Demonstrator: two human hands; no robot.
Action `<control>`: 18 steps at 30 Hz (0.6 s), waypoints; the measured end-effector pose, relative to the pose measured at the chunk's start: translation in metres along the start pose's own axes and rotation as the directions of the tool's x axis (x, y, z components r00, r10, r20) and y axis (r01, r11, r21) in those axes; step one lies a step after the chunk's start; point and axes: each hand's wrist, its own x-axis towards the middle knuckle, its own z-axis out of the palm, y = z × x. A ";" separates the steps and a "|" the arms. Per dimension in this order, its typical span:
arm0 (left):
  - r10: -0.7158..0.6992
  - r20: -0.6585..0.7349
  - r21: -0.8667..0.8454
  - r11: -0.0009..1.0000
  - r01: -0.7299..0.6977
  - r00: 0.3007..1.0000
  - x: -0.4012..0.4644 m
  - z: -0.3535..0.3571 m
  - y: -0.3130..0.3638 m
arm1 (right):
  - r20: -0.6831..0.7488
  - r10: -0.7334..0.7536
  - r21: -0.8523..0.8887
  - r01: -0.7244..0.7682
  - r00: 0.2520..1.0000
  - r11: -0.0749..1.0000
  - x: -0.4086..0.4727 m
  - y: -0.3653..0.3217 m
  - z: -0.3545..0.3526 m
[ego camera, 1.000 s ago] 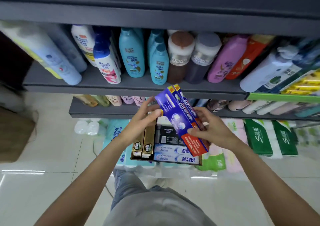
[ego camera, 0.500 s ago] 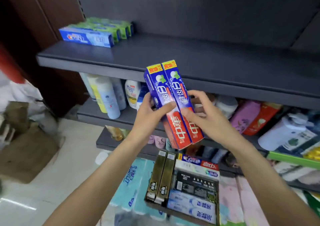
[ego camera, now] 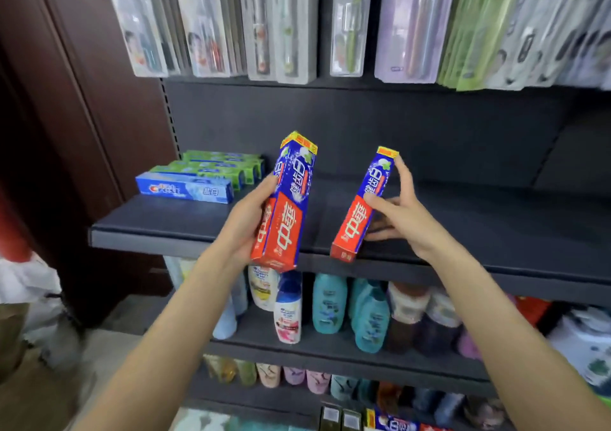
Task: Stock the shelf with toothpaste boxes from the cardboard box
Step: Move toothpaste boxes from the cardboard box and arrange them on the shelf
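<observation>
My left hand [ego camera: 244, 219] grips a blue-and-red toothpaste box [ego camera: 287, 206], held tilted upright in front of the dark shelf [ego camera: 172, 225]. My right hand [ego camera: 400, 212] pinches a second, slimmer blue-and-red toothpaste box [ego camera: 360, 212] between thumb and fingers, its lower end at the shelf's front edge. A blue toothpaste box [ego camera: 185, 191] and several green ones [ego camera: 215, 166] lie at the shelf's back left. The cardboard box [ego camera: 360, 420] with more toothpaste shows only at the bottom edge.
Toothbrush packs [ego camera: 281, 24] hang above the shelf. Shampoo bottles [ego camera: 330, 308] fill the shelf below, with smaller bottles [ego camera: 274, 374] one level lower. A brown wooden panel [ego camera: 82, 100] stands at the left. The right part of the dark shelf is bare.
The view rose from the cardboard box to the dark shelf. The two boxes, held together before, are now apart, one in each hand, and the right one has moved to the shelf's front edge.
</observation>
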 end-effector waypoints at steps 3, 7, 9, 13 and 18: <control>-0.077 -0.014 0.097 0.992 0.078 0.997 0.008 -0.013 0.006 | 0.008 0.040 -0.056 -0.039 0.999 0.998 0.024 0.007 0.009; -0.103 0.037 0.328 0.941 0.085 0.994 0.012 -0.017 0.015 | -0.014 0.114 -0.410 -0.110 0.993 0.906 0.047 0.011 0.020; -0.057 0.059 0.499 0.866 0.020 0.997 0.018 -0.020 0.017 | 0.002 0.085 -0.679 -0.061 0.996 0.732 0.054 0.009 0.017; 0.045 0.040 0.623 0.780 -0.060 0.998 0.034 -0.022 0.025 | 0.210 0.177 -0.904 0.123 0.962 0.409 0.067 -0.004 -0.007; 0.240 0.128 0.780 0.574 -0.247 0.962 0.053 -0.043 0.047 | 0.403 0.012 -0.906 0.397 0.915 0.149 0.083 0.002 -0.028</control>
